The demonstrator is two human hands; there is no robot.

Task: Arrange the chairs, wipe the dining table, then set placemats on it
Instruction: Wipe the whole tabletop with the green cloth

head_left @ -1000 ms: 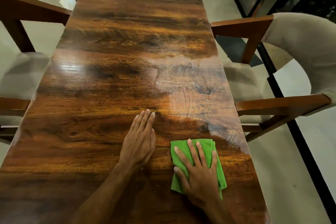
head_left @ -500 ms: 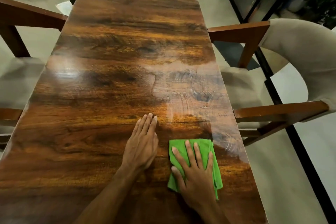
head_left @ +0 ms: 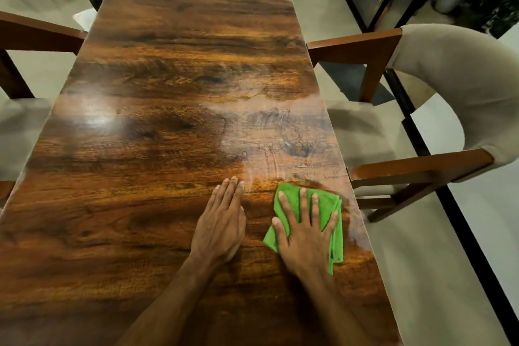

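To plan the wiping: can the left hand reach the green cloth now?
Probably yes. The left hand lies flat beside the green cloth, bare wooden table between; only the right hand covers it.

Left hand (head_left: 220,229) lies flat, palm down, fingers together; right hand (head_left: 306,236) lies flat beside it, fingers spread; both forearms bare.

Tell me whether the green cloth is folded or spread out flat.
Folded. The green cloth shows stacked layered edges along its right side, bunched under the right hand pressing it onto the table.
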